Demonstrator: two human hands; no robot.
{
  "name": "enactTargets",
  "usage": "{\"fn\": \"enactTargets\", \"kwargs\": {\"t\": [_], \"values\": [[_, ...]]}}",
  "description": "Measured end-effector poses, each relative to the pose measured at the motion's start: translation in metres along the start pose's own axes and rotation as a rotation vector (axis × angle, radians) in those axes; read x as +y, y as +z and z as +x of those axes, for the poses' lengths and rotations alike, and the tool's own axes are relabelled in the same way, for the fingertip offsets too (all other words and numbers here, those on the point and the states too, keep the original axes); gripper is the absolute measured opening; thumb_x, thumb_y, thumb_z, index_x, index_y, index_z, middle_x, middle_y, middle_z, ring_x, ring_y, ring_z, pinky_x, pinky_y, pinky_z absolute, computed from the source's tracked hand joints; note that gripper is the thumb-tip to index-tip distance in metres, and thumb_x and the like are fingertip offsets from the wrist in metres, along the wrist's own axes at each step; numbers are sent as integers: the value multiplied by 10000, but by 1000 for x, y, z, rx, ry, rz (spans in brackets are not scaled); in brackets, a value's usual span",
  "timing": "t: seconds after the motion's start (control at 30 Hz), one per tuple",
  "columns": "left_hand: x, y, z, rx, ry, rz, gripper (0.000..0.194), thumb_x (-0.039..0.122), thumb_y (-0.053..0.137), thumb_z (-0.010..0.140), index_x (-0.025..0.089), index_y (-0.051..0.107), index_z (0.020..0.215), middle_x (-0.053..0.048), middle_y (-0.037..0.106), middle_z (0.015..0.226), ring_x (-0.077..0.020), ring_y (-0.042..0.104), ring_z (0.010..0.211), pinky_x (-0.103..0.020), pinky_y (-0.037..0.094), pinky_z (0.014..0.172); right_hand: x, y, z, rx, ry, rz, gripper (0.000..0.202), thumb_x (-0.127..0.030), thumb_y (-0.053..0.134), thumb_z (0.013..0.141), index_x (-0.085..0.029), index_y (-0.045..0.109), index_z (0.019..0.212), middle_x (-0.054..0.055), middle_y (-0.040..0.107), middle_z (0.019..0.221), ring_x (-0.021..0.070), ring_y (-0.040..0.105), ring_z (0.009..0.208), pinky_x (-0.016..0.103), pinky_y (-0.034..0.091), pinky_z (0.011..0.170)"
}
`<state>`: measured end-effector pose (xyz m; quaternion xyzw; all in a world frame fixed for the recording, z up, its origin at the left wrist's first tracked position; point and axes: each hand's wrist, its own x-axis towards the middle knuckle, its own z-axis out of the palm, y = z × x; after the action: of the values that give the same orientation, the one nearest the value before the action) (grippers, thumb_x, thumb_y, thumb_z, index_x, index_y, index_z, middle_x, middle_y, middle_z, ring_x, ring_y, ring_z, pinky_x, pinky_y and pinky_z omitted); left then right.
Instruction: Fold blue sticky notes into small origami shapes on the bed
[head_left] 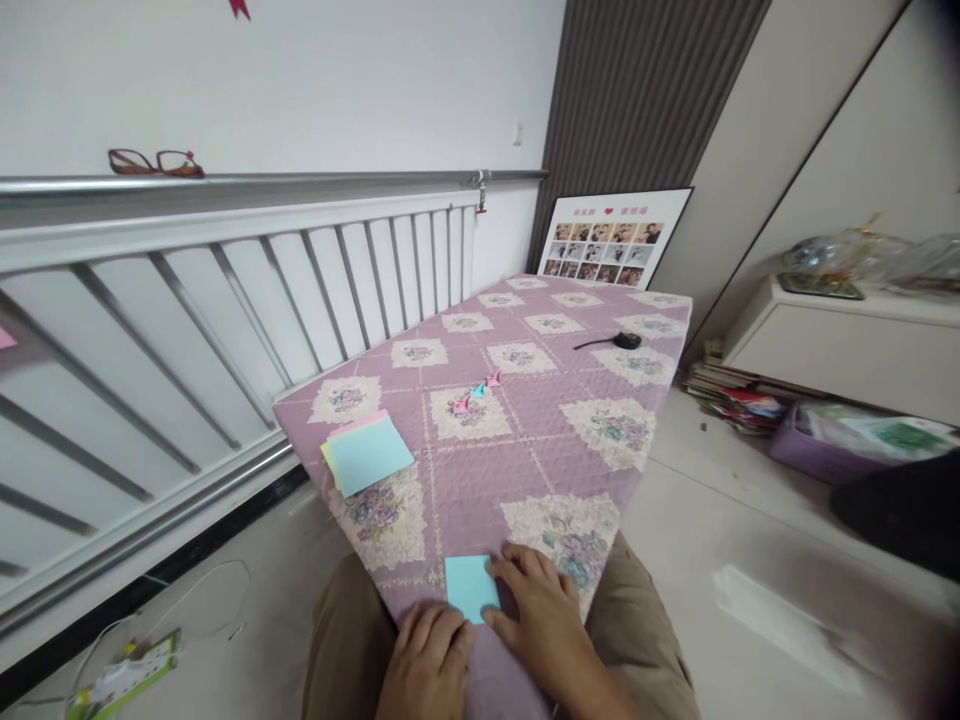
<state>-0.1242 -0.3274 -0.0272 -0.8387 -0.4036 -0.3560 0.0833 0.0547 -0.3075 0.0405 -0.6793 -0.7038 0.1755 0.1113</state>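
Note:
A small light-blue paper square (471, 588) lies flat near the front edge of the cloth-covered table (480, 510). My left hand (427, 660) rests at its lower left corner, fingers close together and pointing forward; whether anything is under them is hidden. My right hand (541, 615) touches the paper's right edge, thumb and fingers apart. To the left lies a stack of coloured sheets (371, 455), blue on top with yellow and pink edges showing. Several small folded paper pieces, pink (461, 403) and blue (478, 390), stand in a row mid-table.
A black object with a thin tail (627, 340) lies at the far right of the table. A white radiator (300, 290) runs along the left, glasses (156, 163) on the pipe above. A photo board (615, 240) leans behind; a purple bin (817, 450) stands right.

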Motion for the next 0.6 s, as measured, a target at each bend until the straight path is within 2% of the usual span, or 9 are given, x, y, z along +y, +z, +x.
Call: {"fn": "enactTargets", "kwargs": {"t": [0.17,0.33,0.6], "values": [[1,0,-3,-6,-17,33,274,182,383,879,222,629,992,-4,651,936,-188,553,898,-347,342,926,-11,5,-1,39,77,-18,379,-301,618,673,-299,614,1052,41,533,1291,269,404,1215,424,259,957],[1,-3,-1,-28,-22,50,247,180,427,844,231,627,980,1,648,918,-186,541,880,-347,321,928,3,3,0,-3,39,3,372,-260,585,678,-331,607,1043,6,533,1287,249,416,1211,419,277,943],[-5,-13,-1,-223,72,145,396,175,543,797,292,573,1174,-16,620,1019,-206,519,940,-367,327,913,24,3,-1,34,64,3,415,-264,564,685,-324,590,1095,10,500,1334,254,398,1246,423,294,956]]}}
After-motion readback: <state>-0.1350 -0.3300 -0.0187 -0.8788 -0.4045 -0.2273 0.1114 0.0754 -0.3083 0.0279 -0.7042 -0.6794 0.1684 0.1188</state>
